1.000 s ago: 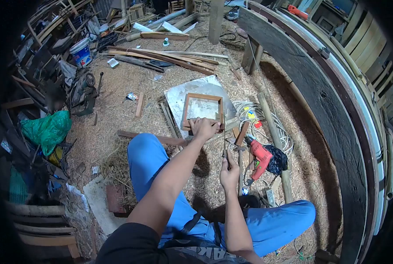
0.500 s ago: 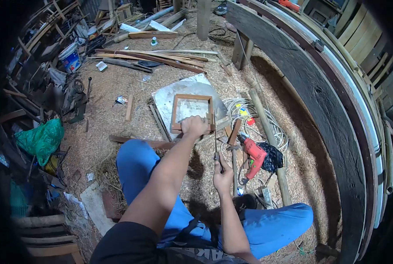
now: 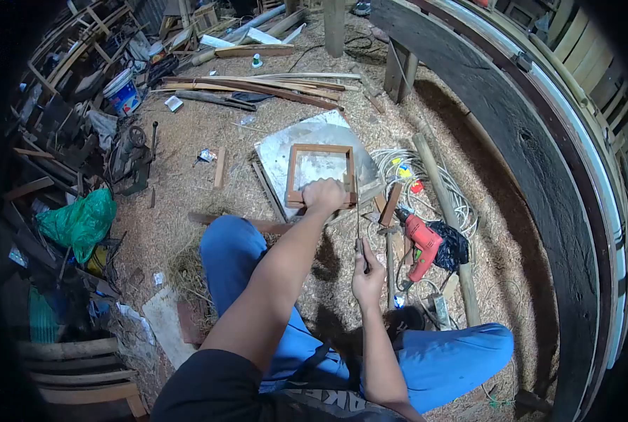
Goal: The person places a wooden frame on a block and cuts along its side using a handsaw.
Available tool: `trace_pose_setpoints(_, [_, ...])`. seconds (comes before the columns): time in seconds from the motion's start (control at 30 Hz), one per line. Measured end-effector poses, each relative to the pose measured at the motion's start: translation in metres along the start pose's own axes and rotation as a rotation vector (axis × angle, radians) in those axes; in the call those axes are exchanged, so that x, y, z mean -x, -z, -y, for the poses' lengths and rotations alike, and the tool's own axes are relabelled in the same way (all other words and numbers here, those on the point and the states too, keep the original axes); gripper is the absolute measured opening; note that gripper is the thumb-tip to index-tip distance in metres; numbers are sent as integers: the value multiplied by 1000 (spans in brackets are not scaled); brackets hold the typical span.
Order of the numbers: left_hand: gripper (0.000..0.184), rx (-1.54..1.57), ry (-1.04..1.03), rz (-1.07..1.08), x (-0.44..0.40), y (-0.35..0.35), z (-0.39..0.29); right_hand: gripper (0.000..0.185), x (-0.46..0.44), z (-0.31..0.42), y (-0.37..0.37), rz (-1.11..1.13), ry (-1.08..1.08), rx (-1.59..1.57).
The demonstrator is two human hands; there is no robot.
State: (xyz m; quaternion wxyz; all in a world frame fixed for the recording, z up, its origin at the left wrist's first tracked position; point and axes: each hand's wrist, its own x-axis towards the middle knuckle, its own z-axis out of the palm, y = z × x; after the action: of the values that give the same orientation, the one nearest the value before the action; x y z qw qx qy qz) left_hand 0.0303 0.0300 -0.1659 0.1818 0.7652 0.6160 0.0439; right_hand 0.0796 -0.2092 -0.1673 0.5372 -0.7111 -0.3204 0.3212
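A square reddish-brown wooden frame (image 3: 321,148) lies on a pale, stained board (image 3: 275,155) on the ground. My left hand (image 3: 323,196) is closed over the frame's near side, toward its right corner. Below and to the right, my right hand (image 3: 369,277) is wrapped round the handle of a thin, long tool (image 3: 359,229). The tool's narrow shaft points away from me, up to the frame's near right corner. Its tip is too small to make out.
A red drill (image 3: 423,247) lies right of my right hand, beside a hammer (image 3: 390,267), a wood block (image 3: 392,204) and coiled cable (image 3: 454,190). A long dark beam (image 3: 493,105) runs down the right. Wooden strips (image 3: 286,88) lie beyond the board.
The camera view has shifted slightly. My left hand's fingers have drawn in over the frame's near side since the earliest frame. My right hand still holds the tool near the same corner.
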Motion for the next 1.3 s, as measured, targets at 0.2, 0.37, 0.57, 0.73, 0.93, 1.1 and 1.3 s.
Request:
trace_pose_setpoints(0.2, [43,-21,90,0,6,6,-10,40,8,-3,5,-64,23,-19])
trace_pose_setpoints(0.37, [40,7,55,-24,0,1,-6,40,18,-6,-1,-158,193,147])
trace_pose_setpoints(0.57, [39,-4,31,-5,0,5,-5,39,4,5,3,-98,37,32])
trace_pose_setpoints(0.73, [40,-8,22,-16,-5,2,-4,39,11,-3,13,-56,29,-11])
trace_pose_setpoints(0.93, [48,28,-237,-74,10,-2,12,39,11,-9,9,-44,4,-54])
trace_pose_setpoints(1.1, [57,-62,-697,-197,9,-6,37,40,10,-12,16,-35,-140,-88])
trace_pose_setpoints(1.3, [63,-213,-718,-46,5,-5,41,39,19,-8,14,-22,-133,-15])
